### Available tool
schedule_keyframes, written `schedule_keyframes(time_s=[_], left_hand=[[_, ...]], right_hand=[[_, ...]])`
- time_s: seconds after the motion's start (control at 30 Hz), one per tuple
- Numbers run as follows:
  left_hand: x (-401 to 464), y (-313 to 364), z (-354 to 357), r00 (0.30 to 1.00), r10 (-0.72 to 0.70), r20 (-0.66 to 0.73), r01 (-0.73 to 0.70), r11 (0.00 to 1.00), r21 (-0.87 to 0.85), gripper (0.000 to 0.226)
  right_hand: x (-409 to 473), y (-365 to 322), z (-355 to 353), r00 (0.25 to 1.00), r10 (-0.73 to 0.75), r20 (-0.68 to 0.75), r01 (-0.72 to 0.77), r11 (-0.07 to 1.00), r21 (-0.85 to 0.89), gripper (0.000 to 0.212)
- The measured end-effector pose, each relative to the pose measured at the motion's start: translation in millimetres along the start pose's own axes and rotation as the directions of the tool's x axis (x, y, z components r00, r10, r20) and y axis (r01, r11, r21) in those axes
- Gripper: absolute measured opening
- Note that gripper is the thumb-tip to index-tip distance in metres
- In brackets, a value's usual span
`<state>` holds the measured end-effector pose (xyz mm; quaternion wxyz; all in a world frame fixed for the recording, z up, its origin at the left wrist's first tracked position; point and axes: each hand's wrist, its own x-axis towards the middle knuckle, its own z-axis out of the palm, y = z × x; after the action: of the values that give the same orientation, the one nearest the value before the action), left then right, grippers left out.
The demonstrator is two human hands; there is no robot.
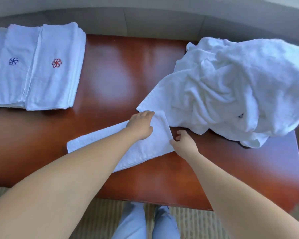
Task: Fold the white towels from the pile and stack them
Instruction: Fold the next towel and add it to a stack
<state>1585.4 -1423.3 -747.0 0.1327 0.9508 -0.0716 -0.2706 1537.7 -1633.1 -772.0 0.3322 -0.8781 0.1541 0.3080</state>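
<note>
A small white towel point(97, 140) lies folded into a long strip on the red-brown table point(124, 75), slanting from lower left to upper right. My left hand point(141, 124) presses flat on its far right end. My right hand point(184, 143) pinches the towel's right edge near the corner. A loose pile of crumpled white towels point(231, 87) fills the table's right side, its near corner touching the strip. At the far left sit two stacks of folded towels, one with a red flower mark point(56, 66) and one with a blue flower mark point(12, 66).
The table's front edge point(145, 202) runs just above my legs in light blue trousers point(145, 223). Beige carpet lies below. A grey wall and ledge run behind the table. The pile hangs over the table's right edge.
</note>
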Motion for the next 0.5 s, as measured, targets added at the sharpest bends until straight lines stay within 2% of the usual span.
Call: schedule_keyframes(time_s=[0.2, 0.3, 0.37, 0.5], left_hand=[[56, 9, -18, 0.987, -0.005, 0.158, 0.011, 0.999, -0.033, 0.063], [75, 10, -32, 0.964, -0.008, 0.267, 0.019, 0.999, -0.038, 0.036], [84, 9, -42, 0.943, 0.036, 0.330, -0.038, 0.999, -0.003, 0.011], [86, 3, -55, 0.905, 0.180, 0.386, -0.147, 0.983, -0.113, 0.012]], right_hand=[[8, -7, 12, 0.998, 0.066, -0.004, -0.067, 0.995, -0.072, 0.063], [9, -9, 15, 0.997, 0.077, -0.019, -0.079, 0.992, -0.100, 0.059], [10, -9, 15, 0.996, 0.089, -0.028, -0.091, 0.992, -0.089, 0.057], [10, -12, 14, 0.993, 0.120, 0.013, -0.118, 0.990, -0.071, 0.048]])
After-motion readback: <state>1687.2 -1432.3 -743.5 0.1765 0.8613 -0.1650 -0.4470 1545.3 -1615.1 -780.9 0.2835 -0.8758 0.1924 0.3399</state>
